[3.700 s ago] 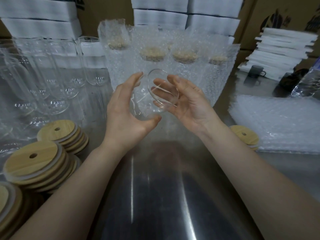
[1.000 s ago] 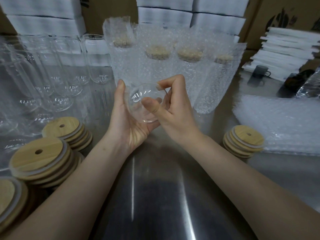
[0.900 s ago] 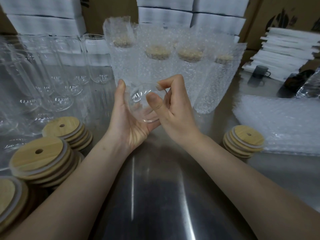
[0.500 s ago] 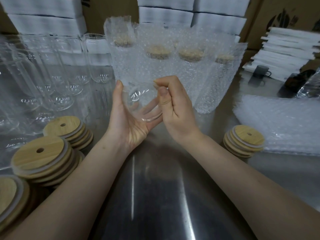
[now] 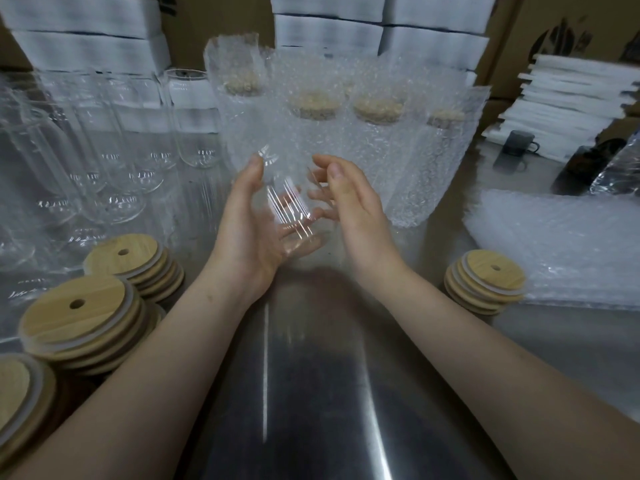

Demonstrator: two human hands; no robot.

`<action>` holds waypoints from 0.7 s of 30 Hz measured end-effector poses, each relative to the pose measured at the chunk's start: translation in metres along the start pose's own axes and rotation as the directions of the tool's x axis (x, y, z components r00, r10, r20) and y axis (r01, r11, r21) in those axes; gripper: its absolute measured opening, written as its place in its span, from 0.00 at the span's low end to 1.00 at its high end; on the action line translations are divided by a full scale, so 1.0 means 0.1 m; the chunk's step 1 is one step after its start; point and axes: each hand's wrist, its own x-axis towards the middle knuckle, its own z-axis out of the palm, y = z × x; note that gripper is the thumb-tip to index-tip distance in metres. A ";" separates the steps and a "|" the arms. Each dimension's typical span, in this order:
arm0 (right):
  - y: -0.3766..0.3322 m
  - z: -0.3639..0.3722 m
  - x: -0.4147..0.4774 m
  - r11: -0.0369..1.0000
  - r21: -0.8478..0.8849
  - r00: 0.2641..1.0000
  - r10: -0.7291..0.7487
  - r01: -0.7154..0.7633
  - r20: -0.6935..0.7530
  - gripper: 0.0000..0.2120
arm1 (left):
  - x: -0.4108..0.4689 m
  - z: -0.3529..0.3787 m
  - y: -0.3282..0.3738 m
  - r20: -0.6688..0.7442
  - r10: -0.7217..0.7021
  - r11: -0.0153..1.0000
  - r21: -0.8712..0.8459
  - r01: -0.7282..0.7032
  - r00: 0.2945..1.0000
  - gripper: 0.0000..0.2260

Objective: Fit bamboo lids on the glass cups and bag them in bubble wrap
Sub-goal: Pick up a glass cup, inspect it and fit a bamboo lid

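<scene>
Glass cup [image 5: 288, 204] lies across fingers of left hand [image 5: 251, 233], right hand [image 5: 353, 209] beside

clear glass cup [image 5: 289, 206], tan bamboo lids [image 5: 83, 311], dimpled white bubble wrap [image 5: 561, 247].

- I see a dark printed mark on the brown cardboard box [image 5: 557, 39] at the back right. I can't tell what it says.
- The glass cups [image 5: 119, 202] on the left have tiny marks near their bottoms. They are too blurry to read.
- I can't read any words or numbers here.
</scene>
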 end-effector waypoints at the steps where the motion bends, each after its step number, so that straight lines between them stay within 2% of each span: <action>1: 0.02 -0.01 0.01 0.999 -0.011 0.999 0.046 -0.046 0.009 0.17 | -0.01 0.01 0.01 0.010 0.008 0.999 0.045 -0.008 1.000 0.20; 3: 0.04 -0.02 0.03 0.992 -0.050 0.993 0.114 -0.112 0.041 0.27 | -0.02 0.04 0.00 0.006 0.015 0.995 0.094 -0.016 1.000 0.25; 5: 0.04 -0.01 0.03 0.988 -0.074 0.988 0.143 -0.139 0.065 0.33 | -0.02 0.07 -0.03 -0.002 0.030 0.990 0.140 -0.029 1.000 0.26; 7: 0.04 0.01 0.02 0.987 -0.089 0.988 0.137 -0.130 0.072 0.35 | -0.02 0.08 -0.07 -0.016 0.057 0.977 0.205 -0.053 0.998 0.32; 10: 0.01 0.05 -0.02 0.993 -0.080 0.994 0.092 -0.087 0.065 0.32 | -0.02 0.09 -0.08 -0.021 0.119 0.959 0.262 -0.110 0.993 0.41; 13: -0.02 0.05 -0.02 0.995 -0.035 0.994 0.099 -0.097 0.056 0.28 | 0.00 0.07 -0.09 -0.059 0.162 0.965 0.219 -0.146 0.985 0.38; 16: -0.06 0.00 0.01 0.987 0.047 0.987 0.149 -0.152 0.067 0.25 | 0.00 0.07 -0.10 -0.023 0.195 0.957 0.221 -0.185 0.981 0.36; 21: -0.06 0.00 0.07 0.954 0.168 0.967 0.234 -0.248 0.099 0.26 | -0.02 0.09 -0.12 0.020 0.086 0.978 0.187 -0.088 0.996 0.17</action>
